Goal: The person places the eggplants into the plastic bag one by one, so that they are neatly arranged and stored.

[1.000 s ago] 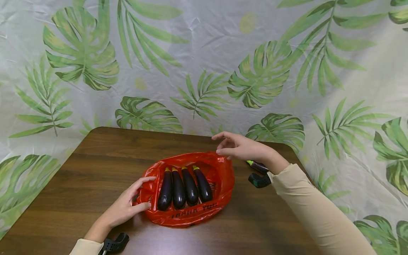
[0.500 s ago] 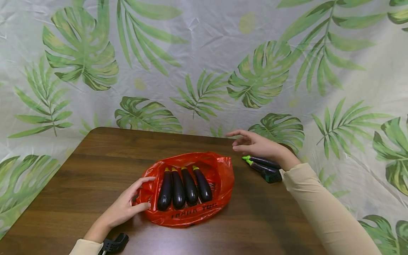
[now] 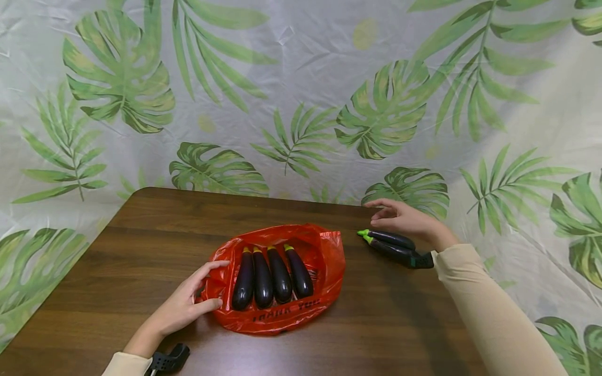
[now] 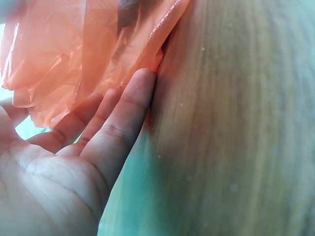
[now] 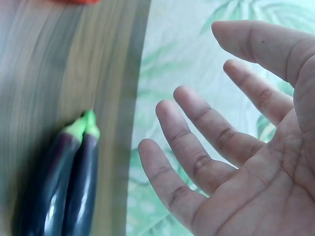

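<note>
Several dark purple eggplants (image 3: 263, 280) lie side by side in a red plastic bag (image 3: 331, 261) printed "THANK YOU", its mouth spread wide. My left hand (image 3: 185, 298) rests at the bag's left side, thumb and fingers spread apart. In the left wrist view, the fingers (image 4: 120, 115) touch the thin red film with little bend. My right hand (image 3: 406, 219) hovers past two more eggplants (image 3: 390, 245) with green stem ends, which lie together to the right of the bag. The right wrist view shows its fingers (image 5: 197, 162) spread and holding nothing, apart from that pair.
The brown wooden table (image 3: 141, 250) carries everything. Its far edge runs close behind the right hand. A leaf-patterned cloth (image 3: 301, 94) hangs behind the table. A black device (image 3: 171, 359) sits at the left wrist, another (image 3: 423, 260) at the right wrist.
My right hand has moved right, from above the bag's far right rim to the pair of eggplants, uncovering them. The left hand and the bag stay in place.
</note>
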`<action>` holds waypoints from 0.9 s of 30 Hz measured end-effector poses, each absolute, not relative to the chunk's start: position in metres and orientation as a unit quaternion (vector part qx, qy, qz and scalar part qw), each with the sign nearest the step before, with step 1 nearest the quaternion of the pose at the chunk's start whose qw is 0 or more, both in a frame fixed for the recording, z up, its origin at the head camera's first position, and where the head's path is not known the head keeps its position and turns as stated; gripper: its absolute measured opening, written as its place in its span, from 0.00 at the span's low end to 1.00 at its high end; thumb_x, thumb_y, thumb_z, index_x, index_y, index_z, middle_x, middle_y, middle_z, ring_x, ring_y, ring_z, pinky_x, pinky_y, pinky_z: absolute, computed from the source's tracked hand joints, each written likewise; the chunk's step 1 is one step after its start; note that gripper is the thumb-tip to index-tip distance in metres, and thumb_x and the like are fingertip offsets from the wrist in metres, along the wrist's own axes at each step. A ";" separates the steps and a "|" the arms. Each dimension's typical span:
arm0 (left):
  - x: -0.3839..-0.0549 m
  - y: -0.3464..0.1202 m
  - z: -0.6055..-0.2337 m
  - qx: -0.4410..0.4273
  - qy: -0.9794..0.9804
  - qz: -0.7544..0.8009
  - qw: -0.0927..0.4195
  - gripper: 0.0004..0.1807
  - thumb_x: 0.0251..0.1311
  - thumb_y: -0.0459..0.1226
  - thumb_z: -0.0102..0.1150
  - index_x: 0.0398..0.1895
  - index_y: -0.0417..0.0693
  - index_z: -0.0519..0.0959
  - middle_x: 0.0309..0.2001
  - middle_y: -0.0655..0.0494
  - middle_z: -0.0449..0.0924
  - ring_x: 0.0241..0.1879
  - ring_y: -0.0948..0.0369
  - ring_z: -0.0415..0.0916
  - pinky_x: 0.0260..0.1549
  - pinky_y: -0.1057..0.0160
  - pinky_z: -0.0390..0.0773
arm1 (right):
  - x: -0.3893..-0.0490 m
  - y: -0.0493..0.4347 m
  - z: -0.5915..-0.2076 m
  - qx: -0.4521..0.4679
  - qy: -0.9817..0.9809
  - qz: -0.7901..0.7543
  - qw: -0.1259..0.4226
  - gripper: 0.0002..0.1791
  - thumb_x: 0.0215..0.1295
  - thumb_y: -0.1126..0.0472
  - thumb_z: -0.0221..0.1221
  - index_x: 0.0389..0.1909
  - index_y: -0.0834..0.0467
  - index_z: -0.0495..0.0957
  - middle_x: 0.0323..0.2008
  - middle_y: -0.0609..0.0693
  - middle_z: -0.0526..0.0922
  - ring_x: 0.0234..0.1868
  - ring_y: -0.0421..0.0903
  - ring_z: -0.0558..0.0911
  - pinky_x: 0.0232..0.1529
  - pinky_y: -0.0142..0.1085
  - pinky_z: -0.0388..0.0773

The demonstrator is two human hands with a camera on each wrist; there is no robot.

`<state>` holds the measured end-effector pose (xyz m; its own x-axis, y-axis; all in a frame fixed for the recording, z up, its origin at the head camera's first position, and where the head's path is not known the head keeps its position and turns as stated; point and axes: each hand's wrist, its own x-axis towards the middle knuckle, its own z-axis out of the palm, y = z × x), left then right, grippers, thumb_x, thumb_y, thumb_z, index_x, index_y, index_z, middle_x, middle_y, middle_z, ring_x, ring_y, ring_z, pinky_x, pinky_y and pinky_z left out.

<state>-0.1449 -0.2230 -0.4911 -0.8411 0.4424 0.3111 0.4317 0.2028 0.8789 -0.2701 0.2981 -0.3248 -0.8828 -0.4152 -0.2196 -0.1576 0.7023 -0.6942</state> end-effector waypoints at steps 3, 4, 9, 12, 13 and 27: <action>-0.145 -0.223 -0.491 0.282 0.775 0.566 0.005 0.36 0.67 0.31 0.67 0.77 0.40 0.66 0.67 0.33 0.74 0.58 0.61 0.82 0.49 0.63 0.87 | -0.272 0.310 -0.331 -0.151 0.906 -0.349 0.184 0.32 0.81 0.55 0.60 0.80 0.59 0.63 0.63 0.64 0.81 0.65 0.60 0.80 0.66 0.55 0.78; -0.145 -0.223 -0.491 0.283 0.774 0.566 0.005 0.36 0.67 0.31 0.67 0.76 0.40 0.66 0.67 0.33 0.74 0.58 0.61 0.82 0.49 0.63 0.87 | -0.273 0.315 -0.333 -0.149 0.907 -0.347 0.184 0.32 0.81 0.56 0.59 0.80 0.60 0.63 0.63 0.64 0.81 0.66 0.60 0.80 0.67 0.57 0.78; -0.145 -0.223 -0.491 0.284 0.773 0.567 0.007 0.36 0.67 0.30 0.66 0.77 0.39 0.65 0.66 0.32 0.74 0.58 0.61 0.82 0.49 0.63 0.87 | -0.273 0.334 -0.342 -0.126 0.913 -0.342 0.183 0.33 0.81 0.56 0.59 0.80 0.61 0.62 0.63 0.67 0.80 0.64 0.59 0.81 0.63 0.53 0.79; -0.145 -0.223 -0.491 0.283 0.776 0.563 0.004 0.36 0.67 0.31 0.67 0.77 0.39 0.66 0.67 0.33 0.74 0.58 0.60 0.82 0.49 0.63 0.86 | -0.271 0.347 -0.348 -0.114 0.919 -0.331 0.184 0.34 0.81 0.55 0.59 0.80 0.62 0.61 0.63 0.68 0.80 0.65 0.62 0.81 0.61 0.50 0.79; -0.145 -0.223 -0.491 0.282 0.778 0.562 0.003 0.36 0.67 0.31 0.67 0.77 0.40 0.66 0.67 0.33 0.74 0.58 0.61 0.82 0.50 0.63 0.86 | -0.271 0.350 -0.350 -0.107 0.919 -0.331 0.186 0.34 0.81 0.55 0.59 0.80 0.62 0.62 0.64 0.68 0.80 0.65 0.63 0.81 0.62 0.51 0.79; -0.147 -0.223 -0.494 0.285 0.777 0.561 0.001 0.36 0.67 0.30 0.67 0.76 0.39 0.66 0.66 0.34 0.74 0.58 0.62 0.82 0.50 0.64 0.86 | -0.268 0.385 -0.369 -0.088 0.923 -0.307 0.217 0.32 0.80 0.59 0.59 0.77 0.69 0.63 0.64 0.75 0.78 0.49 0.49 0.84 0.44 0.42 0.80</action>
<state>-0.1470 -0.2233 -0.4937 -0.8378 0.4431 0.3189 0.4419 0.2074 0.8727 -0.2676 0.3854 -0.3689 -0.8907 -0.2948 -0.3461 -0.0287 0.7962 -0.6043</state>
